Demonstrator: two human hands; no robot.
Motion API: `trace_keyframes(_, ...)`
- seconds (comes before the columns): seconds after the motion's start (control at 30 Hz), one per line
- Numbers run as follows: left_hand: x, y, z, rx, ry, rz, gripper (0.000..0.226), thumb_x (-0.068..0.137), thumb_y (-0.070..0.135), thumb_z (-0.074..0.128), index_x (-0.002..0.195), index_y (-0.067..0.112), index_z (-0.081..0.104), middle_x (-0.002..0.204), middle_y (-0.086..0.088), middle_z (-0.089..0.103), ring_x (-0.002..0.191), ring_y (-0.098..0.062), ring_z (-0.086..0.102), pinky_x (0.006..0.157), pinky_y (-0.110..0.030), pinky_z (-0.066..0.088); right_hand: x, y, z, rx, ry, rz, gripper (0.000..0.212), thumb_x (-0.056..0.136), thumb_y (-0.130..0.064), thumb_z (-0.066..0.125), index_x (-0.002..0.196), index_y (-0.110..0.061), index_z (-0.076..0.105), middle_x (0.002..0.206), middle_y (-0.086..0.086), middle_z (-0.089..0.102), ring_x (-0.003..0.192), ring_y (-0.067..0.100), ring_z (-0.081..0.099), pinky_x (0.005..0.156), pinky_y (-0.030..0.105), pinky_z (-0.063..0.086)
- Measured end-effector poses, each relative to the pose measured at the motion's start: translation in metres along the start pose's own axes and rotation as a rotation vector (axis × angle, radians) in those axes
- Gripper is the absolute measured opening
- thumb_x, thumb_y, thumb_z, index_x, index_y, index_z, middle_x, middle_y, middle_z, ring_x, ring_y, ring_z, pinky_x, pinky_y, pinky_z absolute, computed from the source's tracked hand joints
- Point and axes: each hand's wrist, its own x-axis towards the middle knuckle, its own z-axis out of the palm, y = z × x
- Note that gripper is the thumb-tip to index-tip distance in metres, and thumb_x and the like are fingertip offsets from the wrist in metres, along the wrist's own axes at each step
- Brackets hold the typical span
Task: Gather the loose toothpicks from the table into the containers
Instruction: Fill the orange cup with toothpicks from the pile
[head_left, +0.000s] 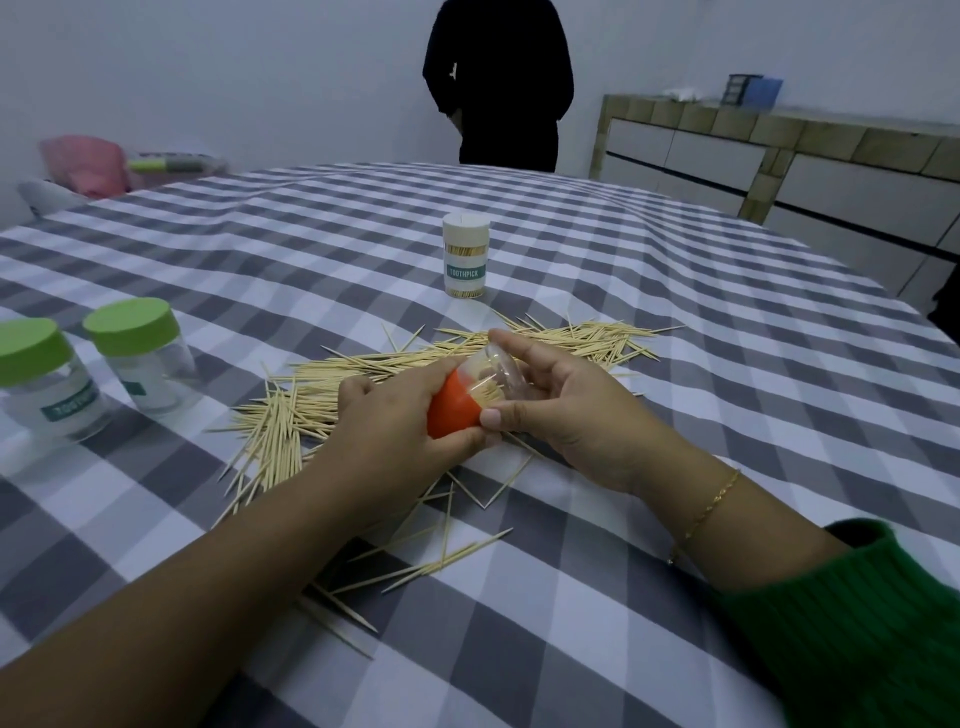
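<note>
Nearest the camera: a green knit sleeve (852, 618) on the right forearm, thin gold bracelet (706, 512) at that wrist. Left forearm bare, crossing the checked grey-and-white tablecloth (623, 623). A few stray toothpicks lie under and between the forearms.

Mid-table: both hands meet over the loose toothpicks (291, 415), a broad scatter spreading left of the hands and away to the right behind them. Left hand (395, 415) is curled round the orange cap (451, 410) end of a small clear container (491, 374), which lies tilted on its side above the pile. Right hand (561, 410) grips the clear body, thumb pressed near the cap seam, fingers wrapped over the far end. Some toothpicks show inside the clear wall. The hands cover part of the pile beneath them.

Left of the pile: two clear jars with green lids, one nearer (44, 379) and one just beyond (143, 353), standing upright and close together, apart from the toothpicks.

Beyond the pile: a white-capped container labelled TOOTHPICK (466, 257), upright, packed with toothpicks.

Far edge: a person in dark clothing (498, 83) standing behind the table. A pink object (85, 163) at far left, blurred. A tiled sideboard (779, 161) with drawers at right, a blue box (753, 89) on top.
</note>
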Motion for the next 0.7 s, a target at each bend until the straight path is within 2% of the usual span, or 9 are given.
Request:
trace_keyframes(0.13,0.002,-0.003,0.005,-0.070,-0.003,-0.074,0.072,0.080,0.059,0.058,0.142,0.041,0.026,0.113,0.019,0.043,0.111,-0.013,0.031,0.095,-0.031,0.024,-0.002,-0.002,0.003,-0.135,0.002,-0.074,0.080,0.076,-0.003,0.073,0.142,-0.030,0.037,0.135,-0.001,0.049,0.113,0.014,0.058,0.097,0.032,0.050)
trace_keyframes(0.23,0.002,-0.006,0.007,-0.244,-0.022,-0.113,0.092,0.064,0.072,0.060,0.141,0.049,0.016,0.117,0.020,0.059,0.123,-0.024,0.043,0.103,-0.047,0.038,-0.001,-0.001,0.007,-0.227,0.037,-0.151,0.071,0.076,-0.005,0.075,0.131,-0.036,0.043,0.129,0.000,0.055,0.113,0.016,0.059,0.095,0.037,0.051)
trace_keyframes(0.3,0.003,-0.006,0.007,-0.238,-0.004,-0.101,0.091,0.069,0.061,0.066,0.144,0.041,0.018,0.118,0.018,0.063,0.125,-0.021,0.046,0.109,-0.048,0.029,0.000,0.000,0.009,-0.308,0.058,-0.202,0.064,0.076,-0.008,0.076,0.123,-0.040,0.047,0.129,-0.002,0.055,0.113,0.015,0.058,0.096,0.040,0.050)
trace_keyframes(0.33,0.004,-0.007,0.008,-0.209,0.017,-0.093,0.089,0.073,0.053,0.068,0.145,0.037,0.019,0.119,0.017,0.063,0.127,-0.017,0.044,0.112,-0.041,0.021,0.001,0.001,0.009,-0.336,0.065,-0.218,0.063,0.076,-0.010,0.076,0.122,-0.042,0.048,0.130,-0.002,0.054,0.115,0.015,0.056,0.098,0.041,0.049)
trace_keyframes(0.4,0.005,-0.007,0.005,-0.168,0.031,-0.086,0.086,0.077,0.045,0.068,0.146,0.034,0.019,0.121,0.015,0.063,0.128,-0.009,0.041,0.101,-0.028,0.014,0.001,0.004,0.011,-0.383,0.074,-0.228,0.064,0.077,-0.015,0.076,0.127,-0.041,0.048,0.134,-0.004,0.052,0.118,0.014,0.054,0.100,0.041,0.046)
trace_keyframes(0.5,0.006,-0.012,0.001,-0.179,-0.005,-0.116,0.078,0.072,0.044,0.071,0.138,0.037,0.030,0.102,0.026,0.062,0.115,-0.003,0.045,0.097,-0.030,0.018,0.001,0.003,0.016,-0.512,0.059,-0.244,0.067,0.080,-0.021,0.074,0.137,-0.037,0.043,0.135,-0.010,0.051,0.116,0.008,0.053,0.100,0.038,0.046)
trace_keyframes(0.57,0.006,-0.013,0.001,-0.128,-0.001,-0.131,0.062,0.072,0.043,0.072,0.125,0.035,0.039,0.092,0.027,0.057,0.099,0.003,0.045,0.084,-0.027,0.016,0.001,0.003,0.019,-0.562,0.041,-0.252,0.068,0.081,-0.020,0.071,0.140,-0.037,0.040,0.135,-0.011,0.051,0.117,0.008,0.053,0.101,0.037,0.045)
trace_keyframes(0.63,0.008,-0.013,0.002,-0.061,0.013,-0.138,0.054,0.072,0.046,0.070,0.118,0.032,0.044,0.100,0.020,0.059,0.100,-0.004,0.046,0.078,-0.027,0.013,0.001,0.002,0.020,-0.571,0.028,-0.232,0.069,0.082,-0.018,0.068,0.140,-0.039,0.038,0.135,-0.010,0.051,0.115,0.009,0.054,0.099,0.038,0.046)
trace_keyframes(0.7,0.010,-0.013,0.000,0.002,0.014,-0.142,0.058,0.068,0.052,0.070,0.118,0.033,0.049,0.112,0.014,0.056,0.111,-0.011,0.044,0.084,-0.032,0.018,0.001,0.000,0.020,-0.568,0.012,-0.206,0.070,0.079,-0.021,0.064,0.140,-0.044,0.036,0.136,-0.012,0.050,0.117,0.008,0.053,0.099,0.038,0.047)
